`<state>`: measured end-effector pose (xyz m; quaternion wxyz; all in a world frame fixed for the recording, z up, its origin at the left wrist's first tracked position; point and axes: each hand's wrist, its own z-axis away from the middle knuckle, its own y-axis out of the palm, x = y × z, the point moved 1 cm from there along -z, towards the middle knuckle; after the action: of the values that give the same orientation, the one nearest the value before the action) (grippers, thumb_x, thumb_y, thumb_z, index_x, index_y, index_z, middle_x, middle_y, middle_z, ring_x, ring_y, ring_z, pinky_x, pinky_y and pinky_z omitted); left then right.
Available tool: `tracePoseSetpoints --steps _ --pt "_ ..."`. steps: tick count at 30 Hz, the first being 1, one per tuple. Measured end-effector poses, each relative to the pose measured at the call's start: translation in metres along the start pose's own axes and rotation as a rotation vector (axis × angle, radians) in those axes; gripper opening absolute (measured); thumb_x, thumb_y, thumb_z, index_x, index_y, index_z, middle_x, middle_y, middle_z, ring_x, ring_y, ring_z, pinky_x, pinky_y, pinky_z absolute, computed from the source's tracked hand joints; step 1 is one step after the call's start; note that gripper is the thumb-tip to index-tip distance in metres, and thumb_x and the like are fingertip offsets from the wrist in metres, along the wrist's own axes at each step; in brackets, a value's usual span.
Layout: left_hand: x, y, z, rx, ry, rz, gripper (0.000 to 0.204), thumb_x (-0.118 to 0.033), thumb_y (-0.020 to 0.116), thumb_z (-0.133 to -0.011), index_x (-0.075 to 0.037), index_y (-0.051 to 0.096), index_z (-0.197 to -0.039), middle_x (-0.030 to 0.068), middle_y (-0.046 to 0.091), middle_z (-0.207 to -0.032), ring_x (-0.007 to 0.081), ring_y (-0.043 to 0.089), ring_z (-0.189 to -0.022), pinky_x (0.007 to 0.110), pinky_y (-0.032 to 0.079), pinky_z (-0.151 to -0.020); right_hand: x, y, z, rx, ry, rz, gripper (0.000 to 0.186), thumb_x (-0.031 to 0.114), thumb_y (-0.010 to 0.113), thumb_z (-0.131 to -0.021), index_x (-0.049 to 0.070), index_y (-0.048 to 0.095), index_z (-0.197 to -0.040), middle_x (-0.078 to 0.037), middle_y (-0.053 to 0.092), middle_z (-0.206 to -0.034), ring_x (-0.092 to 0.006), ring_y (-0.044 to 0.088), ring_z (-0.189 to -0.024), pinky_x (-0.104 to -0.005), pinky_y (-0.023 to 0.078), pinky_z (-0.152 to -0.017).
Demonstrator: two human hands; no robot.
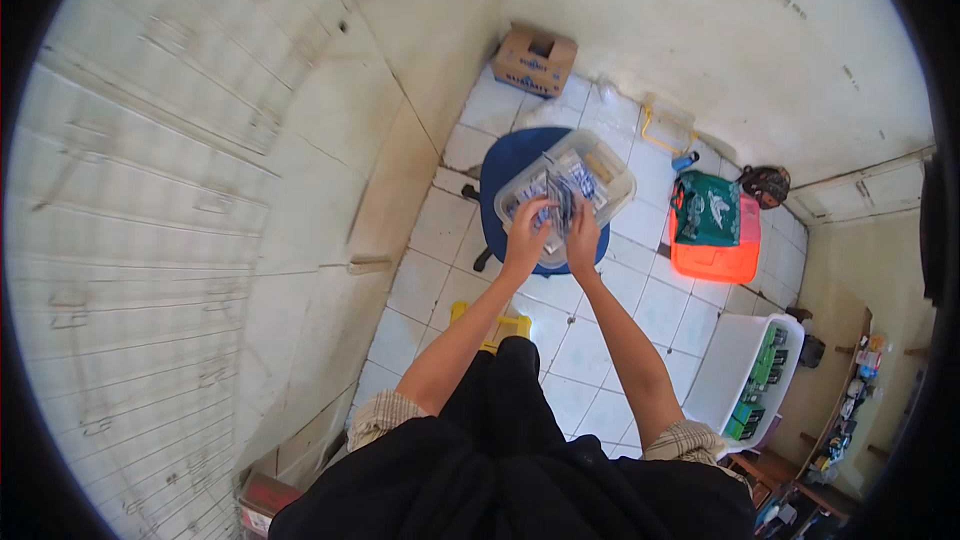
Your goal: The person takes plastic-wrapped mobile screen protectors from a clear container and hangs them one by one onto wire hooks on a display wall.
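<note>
A clear plastic tub (628,183) rests on the seat of a blue swivel chair (508,152). Inside it lie several small blue-and-white packets (583,175) and a tan item (600,166). Over the tub, my left hand (526,228) and my right hand (582,236) close from either side on a bundle of thin dark and silvery packets (560,198). The fingers partly cover the bundle, and its exact kind is too small to make out.
A yellow stool (513,328) stands at my knees. Behind the chair sits an open cardboard box (534,62). To the right are an orange crate (715,262) with a green bag (708,208) on it, a blue bottle (686,161) and a white bin (722,360) holding green boxes.
</note>
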<state>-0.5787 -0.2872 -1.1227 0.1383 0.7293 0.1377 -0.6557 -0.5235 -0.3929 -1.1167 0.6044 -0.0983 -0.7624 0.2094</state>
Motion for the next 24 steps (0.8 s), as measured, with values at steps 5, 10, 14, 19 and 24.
tracePoseSetpoints --steps 5,10,14,19,24 --pt "-0.140 -0.051 0.022 -0.203 0.034 0.030 0.036 -0.008 0.055 -0.081 -0.002 0.045 -0.115 0.0129 0.041 -0.122 0.0234 0.038 -0.117 0.033 0.030 -0.099 0.104 -0.067 -0.007 0.090 0.172 -0.408 0.028 0.016 0.040 -0.092 0.003 0.049 -0.115 -0.002 0.051 -0.076 -0.0102 0.048 -0.063 -0.0224 0.038 -0.058" --pt "-0.328 -0.076 0.052 -0.270 0.108 -0.076 0.053 -0.010 0.057 -0.082 -0.002 0.030 -0.127 0.0148 0.038 -0.126 0.0232 0.034 -0.122 0.034 0.025 -0.103 0.277 -0.129 -0.001 0.350 0.333 -0.730 0.027 0.019 0.039 -0.093 0.005 0.052 -0.112 0.006 0.044 -0.071 -0.0017 0.039 -0.060 -0.0159 0.032 -0.054" --pt "-0.456 -0.087 0.071 -0.294 0.150 0.084 0.072 -0.011 0.061 -0.080 -0.004 0.014 -0.135 0.0172 0.036 -0.128 0.0236 0.037 -0.119 0.036 0.029 -0.101 0.378 -0.144 0.009 0.647 0.260 -0.910 0.027 0.016 0.041 -0.092 0.003 0.047 -0.114 0.001 0.055 -0.083 -0.0050 0.051 -0.070 -0.0178 0.040 -0.060" --pt "-0.572 -0.123 0.110 -0.509 0.312 -0.077 0.072 0.002 0.059 -0.078 -0.005 0.016 -0.135 0.0099 0.050 -0.103 0.0143 0.049 -0.096 0.027 0.040 -0.085 0.500 -0.149 0.030 0.996 0.069 -0.964 0.033 0.018 0.036 -0.094 -0.001 0.042 -0.120 -0.009 0.055 -0.103 -0.0125 0.054 -0.096 -0.0252 0.043 -0.083" --pt "-0.639 -0.154 0.180 -0.721 0.478 -0.165 0.067 0.004 0.057 -0.079 -0.005 0.019 -0.134 0.0061 0.057 -0.085 0.0087 0.053 -0.080 0.020 0.043 -0.071 0.589 -0.131 0.073 1.127 -0.213 -1.045 0.041 0.015 0.044 -0.091 0.003 0.031 -0.128 -0.007 0.056 -0.096 -0.0136 0.056 -0.091 -0.0286 0.045 -0.081"
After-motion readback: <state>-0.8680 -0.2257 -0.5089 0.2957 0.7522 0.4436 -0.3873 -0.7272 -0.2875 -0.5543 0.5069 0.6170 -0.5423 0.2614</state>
